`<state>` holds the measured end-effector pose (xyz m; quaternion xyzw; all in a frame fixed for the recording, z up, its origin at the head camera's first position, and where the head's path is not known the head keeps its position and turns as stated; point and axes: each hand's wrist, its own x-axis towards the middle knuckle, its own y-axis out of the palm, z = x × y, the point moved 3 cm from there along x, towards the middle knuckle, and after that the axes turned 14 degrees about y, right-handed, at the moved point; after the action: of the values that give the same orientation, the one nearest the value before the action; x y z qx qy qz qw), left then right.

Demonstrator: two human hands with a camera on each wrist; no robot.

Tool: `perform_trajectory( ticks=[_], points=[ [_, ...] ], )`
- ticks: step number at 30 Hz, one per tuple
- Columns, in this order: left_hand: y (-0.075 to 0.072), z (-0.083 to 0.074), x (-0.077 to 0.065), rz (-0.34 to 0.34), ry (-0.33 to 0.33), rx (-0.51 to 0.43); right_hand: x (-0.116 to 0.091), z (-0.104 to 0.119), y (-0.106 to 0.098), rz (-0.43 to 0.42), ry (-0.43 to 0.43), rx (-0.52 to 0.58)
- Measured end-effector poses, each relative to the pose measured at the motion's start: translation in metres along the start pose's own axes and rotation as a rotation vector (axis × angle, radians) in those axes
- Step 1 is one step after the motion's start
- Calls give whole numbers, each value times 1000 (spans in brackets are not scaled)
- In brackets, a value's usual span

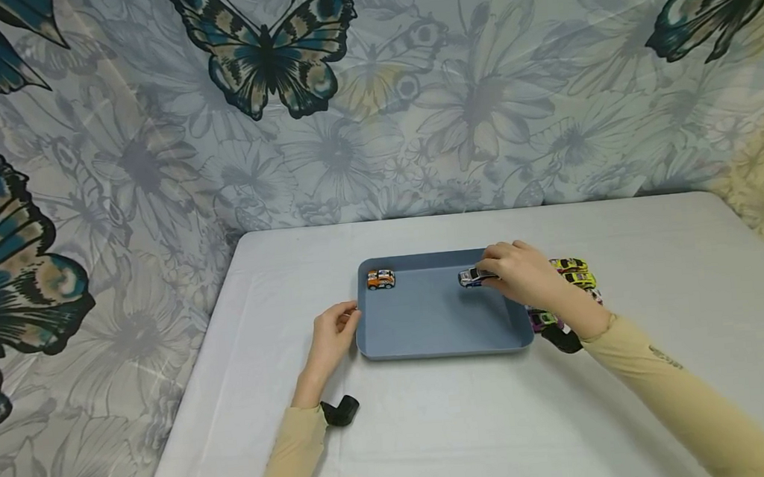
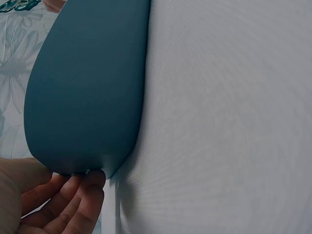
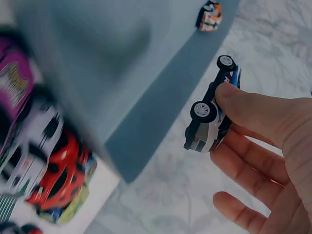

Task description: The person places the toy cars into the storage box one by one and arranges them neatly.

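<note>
A silver-and-dark toy car (image 1: 474, 277) is pinched between the thumb and fingers of my right hand (image 1: 523, 276), above the right part of a blue-grey tray (image 1: 431, 355). In the right wrist view, the toy car (image 3: 212, 109) is tilted, with two wheels facing the camera. My left hand (image 1: 336, 336) holds the tray's left edge; the left wrist view shows its thumb and curled fingertips against the tray's end wall (image 2: 87, 97). Inside the tray, an orange-and-white toy car (image 1: 381, 279) stands in the far left corner.
Several toy cars sit close together just right of the tray, partly hidden by the right forearm. Among them are a yellow car (image 1: 569, 264), a purple-and-green one (image 1: 543, 320) and a red one (image 3: 58, 170). A white cloth (image 1: 438, 436) covers the table; butterfly-patterned fabric (image 1: 349, 166) hangs behind.
</note>
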<state>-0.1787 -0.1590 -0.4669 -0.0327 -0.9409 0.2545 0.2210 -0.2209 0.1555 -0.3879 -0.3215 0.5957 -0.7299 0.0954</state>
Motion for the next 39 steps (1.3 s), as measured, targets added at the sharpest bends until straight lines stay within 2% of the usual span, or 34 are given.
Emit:
perform_trajectory(
  ticks=[16, 27, 39],
  points=[
    [2, -1, 0, 3, -6, 4, 39, 39, 37, 73, -70, 26],
    [0, 1, 1, 6, 1, 8, 61, 62, 53, 119, -71, 15],
    [0, 0, 1, 10, -12, 12, 75, 79, 69, 182, -72, 34]
  ],
)
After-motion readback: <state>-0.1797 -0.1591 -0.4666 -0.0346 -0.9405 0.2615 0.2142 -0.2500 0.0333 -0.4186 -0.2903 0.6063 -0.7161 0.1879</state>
